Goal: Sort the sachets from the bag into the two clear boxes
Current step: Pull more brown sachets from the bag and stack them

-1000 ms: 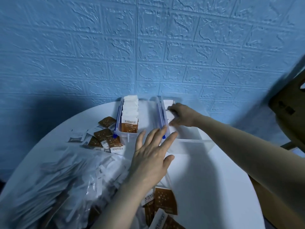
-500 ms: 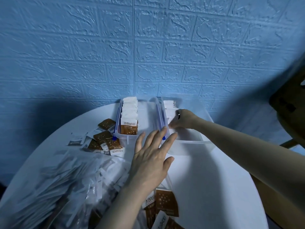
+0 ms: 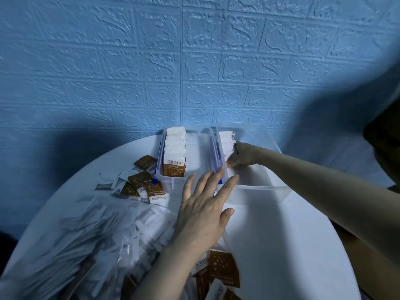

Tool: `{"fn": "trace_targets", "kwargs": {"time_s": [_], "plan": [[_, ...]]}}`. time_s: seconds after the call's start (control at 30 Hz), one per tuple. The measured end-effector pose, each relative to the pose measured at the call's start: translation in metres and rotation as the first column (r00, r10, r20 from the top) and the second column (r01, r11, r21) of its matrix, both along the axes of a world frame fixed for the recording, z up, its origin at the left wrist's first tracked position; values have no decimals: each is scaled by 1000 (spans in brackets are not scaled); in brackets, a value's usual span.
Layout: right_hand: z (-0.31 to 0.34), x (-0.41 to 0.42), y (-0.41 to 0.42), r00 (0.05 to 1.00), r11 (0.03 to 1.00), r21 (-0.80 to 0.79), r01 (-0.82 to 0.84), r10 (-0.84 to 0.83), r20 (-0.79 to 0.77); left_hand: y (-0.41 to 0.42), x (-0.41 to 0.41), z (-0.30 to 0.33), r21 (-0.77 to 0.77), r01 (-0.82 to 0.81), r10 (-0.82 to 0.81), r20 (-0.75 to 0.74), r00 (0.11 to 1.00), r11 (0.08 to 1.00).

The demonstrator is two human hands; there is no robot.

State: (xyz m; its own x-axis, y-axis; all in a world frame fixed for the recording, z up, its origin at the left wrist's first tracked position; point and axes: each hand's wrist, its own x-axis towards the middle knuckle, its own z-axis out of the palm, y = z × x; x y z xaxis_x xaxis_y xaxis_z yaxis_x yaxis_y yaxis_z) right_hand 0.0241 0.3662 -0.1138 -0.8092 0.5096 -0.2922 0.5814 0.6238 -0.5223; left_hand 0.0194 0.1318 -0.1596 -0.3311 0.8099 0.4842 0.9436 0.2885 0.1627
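Two clear boxes stand side by side at the table's far edge. The left box holds an upright row of brown-and-white sachets. In the right box a row of white sachets leans on its left wall. My right hand is inside this box, with fingers and thumb curled against the near end of the white row. My left hand hovers with fingers spread just in front of the two boxes, holding nothing. The clear plastic bag full of sachets lies at the lower left.
Loose brown sachets lie left of the left box, and more brown sachets spill from the bag near my left forearm. The round white table stands against a blue brick-pattern wall. A dark brown object sits at the right edge.
My right hand has shifted from the top of the white row down to its near end inside the right box. My left hand has barely moved.
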Motion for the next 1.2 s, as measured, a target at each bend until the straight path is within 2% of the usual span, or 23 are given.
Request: {"fn": "trace_targets", "kwargs": {"time_s": [0.17, 0.37, 0.5, 0.67, 0.97, 1.2], "plan": [[4, 4, 1, 1000, 998, -59, 10, -8, 23, 0, 0, -1, 2, 7, -7, 3, 1000, 1000], [-6, 7, -1, 996, 995, 40, 88, -88, -7, -1, 0, 0, -2, 12, -12, 22, 1000, 1000], [-4, 4, -3, 987, 988, 11, 157, -156, -32, -1, 0, 0, 7, 16, -16, 20, 1000, 1000], [-7, 5, -3, 987, 985, 64, 160, -157, -42, -2, 0, 0, 4, 20, -21, 29, 999, 1000], [-8, 5, -5, 979, 979, 44, 198, -195, -64, -2, 1, 1, 5, 25, -25, 43, 999, 1000], [-3, 10, -5, 980, 980, -37, 195, -196, -29, -3, 2, 3, -25, 28, -27, 64, 998, 999]]}}
